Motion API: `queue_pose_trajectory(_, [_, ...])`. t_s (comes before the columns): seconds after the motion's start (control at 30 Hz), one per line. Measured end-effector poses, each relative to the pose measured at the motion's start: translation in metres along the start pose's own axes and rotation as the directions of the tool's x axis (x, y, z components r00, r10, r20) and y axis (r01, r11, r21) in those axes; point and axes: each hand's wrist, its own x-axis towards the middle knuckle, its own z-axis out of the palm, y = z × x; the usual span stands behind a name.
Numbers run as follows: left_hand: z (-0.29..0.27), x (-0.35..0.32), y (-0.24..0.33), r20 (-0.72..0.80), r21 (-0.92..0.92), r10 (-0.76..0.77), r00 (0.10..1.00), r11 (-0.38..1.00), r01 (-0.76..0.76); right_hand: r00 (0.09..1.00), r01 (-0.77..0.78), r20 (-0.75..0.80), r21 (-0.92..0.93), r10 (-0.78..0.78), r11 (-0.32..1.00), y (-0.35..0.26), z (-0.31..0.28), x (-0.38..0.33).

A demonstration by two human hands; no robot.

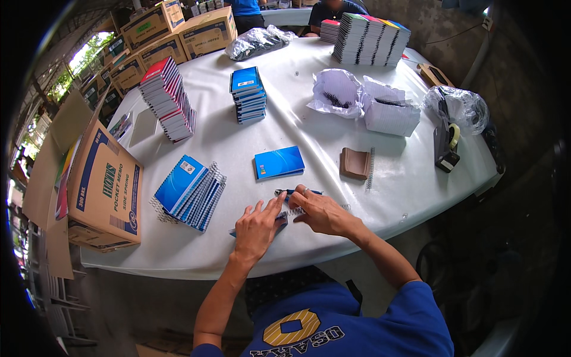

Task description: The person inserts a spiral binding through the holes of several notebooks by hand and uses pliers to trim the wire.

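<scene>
Crosswise near the front edge of the table (321, 253), a blue notebook (281, 224) lies largely hidden under the left hand (256, 232), its long axis running left to right and tilting slightly away at the right end. A metal coil (289, 213) extends rightward from it, passing by the right hand (319, 212). The left hand's fingers are spread and fairly straight; whether they pinch anything is hidden. The right hand is half curled beside a blue-handled tool (289, 191), whose head points left; I cannot tell if it grips it. Beyond lies another blue notebook (279, 162), with a brown block (355, 163) to its right and fanned coil-bound notebooks (190, 193) to its left.
</scene>
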Motion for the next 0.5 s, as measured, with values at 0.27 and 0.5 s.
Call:
queue_pose_trajectory(0.27, [-0.02, 0.008, 0.001, 0.242, -0.062, -0.002, 0.97, 0.998, 0.018, 0.955, -0.094, 0.285, 0.045, 0.078, 0.995, 0.008, -0.011, 0.005])
queue_pose_trajectory(0.5, [-0.026, 0.009, 0.002, 0.473, -0.162, 0.217, 0.854, 0.974, -0.157, 0.933, -0.32, -0.088, -0.645, 0.349, 0.694, 0.161, -0.089, -0.024])
